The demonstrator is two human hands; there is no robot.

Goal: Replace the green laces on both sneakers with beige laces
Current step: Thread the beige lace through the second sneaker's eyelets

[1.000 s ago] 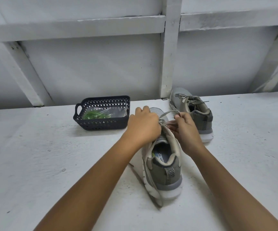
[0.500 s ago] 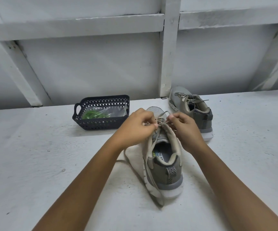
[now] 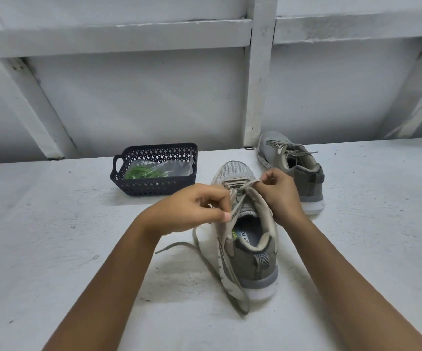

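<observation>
- Near sneaker: stands at the middle of the desk, heel toward six o'clock and toe toward twelve. The beige lace crosses its eyelets.
- Left hand: at nine o'clock of the tongue. Thumb and forefinger pinch one strand of the beige lace, and the remaining fingers are curled in.
- Right hand: at two o'clock of the tongue. Its fingertips pinch the other strand just above the upper eyelets.
- Loose tail: slack lace lying on the desk at eight o'clock of the near sneaker.
- Far sneaker: at one o'clock, apart from the near one and laced in beige. Whether its ends are knotted cannot be told.
- Basket: at ten o'clock. It holds a clear bag containing the green laces, so the old laces appear to be off both shoes.
- Step in hand (judgement): taking up slack at the top eyelets of the second shoe, probably ahead of the knot. The task looks close to its end.
- Good practice:
  - Draw the two strands apart with equal force, toward nine and three o'clock, so the shoe does not twist or tip.
  - Lay the lace flat, without turns.
  - Check that both ends come out at matching length.
  - Lift the loose tail clear of the sole before tightening.
</observation>
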